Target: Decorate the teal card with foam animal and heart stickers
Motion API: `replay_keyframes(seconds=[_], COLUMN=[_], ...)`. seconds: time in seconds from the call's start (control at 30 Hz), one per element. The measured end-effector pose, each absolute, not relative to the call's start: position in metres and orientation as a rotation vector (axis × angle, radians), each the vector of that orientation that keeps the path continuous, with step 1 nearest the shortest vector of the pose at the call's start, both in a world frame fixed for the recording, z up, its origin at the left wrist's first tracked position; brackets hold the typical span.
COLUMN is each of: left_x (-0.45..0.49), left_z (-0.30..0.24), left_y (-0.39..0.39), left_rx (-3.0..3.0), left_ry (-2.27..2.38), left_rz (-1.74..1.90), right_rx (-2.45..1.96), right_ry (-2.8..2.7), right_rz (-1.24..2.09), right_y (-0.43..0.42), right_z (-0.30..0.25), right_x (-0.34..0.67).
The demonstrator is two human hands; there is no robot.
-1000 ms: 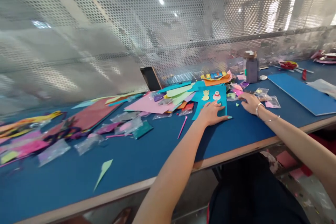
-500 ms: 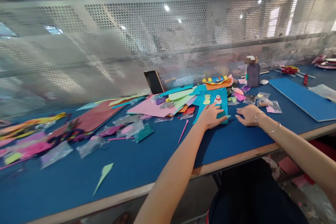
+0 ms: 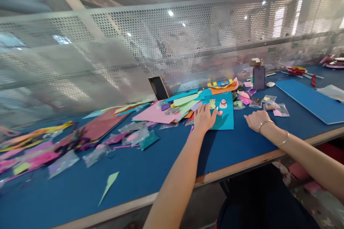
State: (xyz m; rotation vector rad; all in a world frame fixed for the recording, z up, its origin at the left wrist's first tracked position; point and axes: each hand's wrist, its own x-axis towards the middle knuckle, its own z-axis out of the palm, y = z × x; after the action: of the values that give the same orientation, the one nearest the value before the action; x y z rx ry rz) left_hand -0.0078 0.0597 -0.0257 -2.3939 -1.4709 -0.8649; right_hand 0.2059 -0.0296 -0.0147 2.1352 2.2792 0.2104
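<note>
The left hand lies flat with its fingers spread on the left edge of a teal card. It grasps nothing, and the open palm seems to be there to pin the card so it cannot slide on the smooth blue tabletop. The card sits right of the middle, between the near and far edges, with a snowman sticker and a yellow sticker near its far end.

The right hand rests palm down on bare tabletop just right of the card, apart from it, with its fingers loosely curled. From here I cannot tell whether a small piece lies under them. Small clear bags are scattered just beyond it. To the left of the card, loose paper sheets overlap in a pile. A phone leans against the metal screen along the far edge, propped facing the seat.
</note>
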Motion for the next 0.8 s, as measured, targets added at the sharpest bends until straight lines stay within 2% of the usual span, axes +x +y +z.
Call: replay_keyframes(seconds=[0.5, 0.8], left_x=[-0.009, -0.006], left_z=[-0.021, -0.015], left_y=[0.062, 0.061], left_rx=[-2.419, -2.479], left_ry=[-1.234, -1.120], left_rz=[-1.038, -1.032], right_rx=[2.060, 1.837], right_ry=[2.288, 2.518], right_rz=[0.238, 0.210], right_y=[-0.055, -0.061], right_z=[-0.006, -0.008], right_x=[0.192, 0.196])
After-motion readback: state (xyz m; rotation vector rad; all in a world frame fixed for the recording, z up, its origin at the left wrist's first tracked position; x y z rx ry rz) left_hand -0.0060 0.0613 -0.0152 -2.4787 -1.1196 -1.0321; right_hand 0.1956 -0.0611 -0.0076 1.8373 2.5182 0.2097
